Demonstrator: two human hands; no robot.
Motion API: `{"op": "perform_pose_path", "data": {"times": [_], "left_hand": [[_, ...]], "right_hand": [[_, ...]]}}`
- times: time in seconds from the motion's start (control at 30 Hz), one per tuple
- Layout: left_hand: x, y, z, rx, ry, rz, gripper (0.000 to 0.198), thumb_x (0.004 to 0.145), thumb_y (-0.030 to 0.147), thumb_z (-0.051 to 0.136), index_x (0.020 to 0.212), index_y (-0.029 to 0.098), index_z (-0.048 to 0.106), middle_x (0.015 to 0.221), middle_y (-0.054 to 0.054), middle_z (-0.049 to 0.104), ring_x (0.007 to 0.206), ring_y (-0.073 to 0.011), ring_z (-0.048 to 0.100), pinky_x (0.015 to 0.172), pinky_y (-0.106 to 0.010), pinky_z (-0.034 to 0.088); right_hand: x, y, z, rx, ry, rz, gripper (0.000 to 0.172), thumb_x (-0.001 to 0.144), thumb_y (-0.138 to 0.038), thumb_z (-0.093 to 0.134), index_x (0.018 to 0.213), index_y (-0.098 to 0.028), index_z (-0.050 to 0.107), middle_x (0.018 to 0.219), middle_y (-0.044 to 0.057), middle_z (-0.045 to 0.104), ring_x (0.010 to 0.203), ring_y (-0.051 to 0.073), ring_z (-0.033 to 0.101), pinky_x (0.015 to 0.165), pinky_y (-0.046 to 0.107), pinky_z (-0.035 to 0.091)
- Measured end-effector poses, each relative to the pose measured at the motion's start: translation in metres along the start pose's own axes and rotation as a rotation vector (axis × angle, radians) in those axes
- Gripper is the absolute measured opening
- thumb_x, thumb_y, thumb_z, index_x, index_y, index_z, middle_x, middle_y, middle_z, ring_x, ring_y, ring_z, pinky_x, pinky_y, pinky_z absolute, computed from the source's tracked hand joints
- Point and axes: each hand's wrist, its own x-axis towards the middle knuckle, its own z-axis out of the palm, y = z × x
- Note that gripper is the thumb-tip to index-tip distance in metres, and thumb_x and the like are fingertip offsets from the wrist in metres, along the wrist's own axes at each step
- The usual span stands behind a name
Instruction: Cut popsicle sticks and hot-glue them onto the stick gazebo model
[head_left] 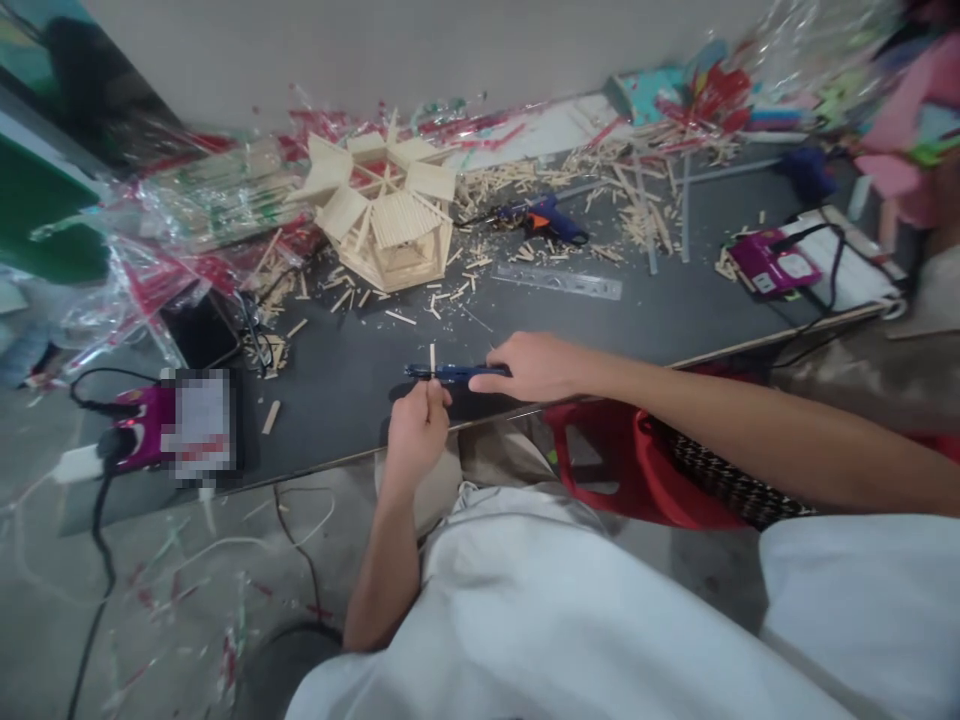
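Observation:
Near the front edge of the dark table, my left hand [418, 425] pinches a short wooden stick [433, 357] that points away from me. The stick crosses the left end of a slim dark-blue hand tool [455, 373], whose exact kind I cannot make out. My right hand [532, 366] is closed around the tool's right end, fingers bent over it and thumb along the near side. Beyond my hands stands a wooden stick model [409, 225], many-sided with slanted roof panels. A clear ruler [559, 281] lies to its right.
A blue glue gun [551, 218] lies among scattered stick pieces [517, 185]. Purple power boxes [772, 262] with cables sit at both table ends. At left are a dark phone [199, 328] and plastic wrappers [217, 190]. A red chair [600, 455] is below the edge.

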Motion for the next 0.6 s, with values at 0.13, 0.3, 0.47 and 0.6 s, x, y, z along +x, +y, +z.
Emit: {"op": "perform_pose_path", "data": {"times": [0.13, 0.3, 0.47, 0.6], "left_hand": [[-0.001, -0.001, 0.015, -0.131, 0.091, -0.003, 0.049, 0.107, 0.051, 0.028, 0.084, 0.020, 0.059, 0.056, 0.000, 0.059, 0.051, -0.0139, 0.058, 0.054, -0.024, 0.041], [0.003, 0.004, 0.030, -0.179, 0.137, -0.032, 0.048, 0.107, 0.052, 0.032, 0.089, 0.019, 0.062, 0.057, 0.000, 0.061, 0.052, -0.0133, 0.060, 0.055, -0.023, 0.045], [0.007, 0.003, 0.030, -0.228, 0.178, -0.054, 0.047, 0.106, 0.053, 0.034, 0.088, 0.019, 0.061, 0.055, 0.001, 0.058, 0.049, -0.0123, 0.057, 0.052, -0.022, 0.044], [0.005, 0.000, 0.031, -0.267, 0.185, -0.040, 0.048, 0.105, 0.056, 0.035, 0.085, 0.019, 0.059, 0.055, 0.002, 0.056, 0.046, -0.0114, 0.054, 0.049, -0.022, 0.042]], "right_hand": [[0.003, 0.013, -0.002, 0.014, 0.013, -0.088, 0.064, 0.103, -0.068, 0.038, 0.108, -0.018, 0.076, 0.099, 0.012, 0.076, 0.086, 0.024, 0.066, 0.067, 0.030, 0.034], [0.009, 0.027, 0.005, -0.137, 0.177, -0.172, 0.051, 0.103, -0.057, 0.052, 0.121, -0.015, 0.074, 0.116, 0.014, 0.071, 0.092, 0.024, 0.066, 0.070, 0.030, 0.035], [0.006, 0.020, 0.015, -0.072, 0.319, -0.121, 0.054, 0.106, -0.057, 0.043, 0.111, -0.014, 0.075, 0.105, 0.012, 0.071, 0.093, 0.024, 0.065, 0.074, 0.031, 0.036], [0.004, 0.015, 0.012, -0.005, 0.269, -0.089, 0.066, 0.107, -0.062, 0.028, 0.099, -0.015, 0.073, 0.098, 0.010, 0.073, 0.086, 0.021, 0.064, 0.069, 0.031, 0.032]]}}
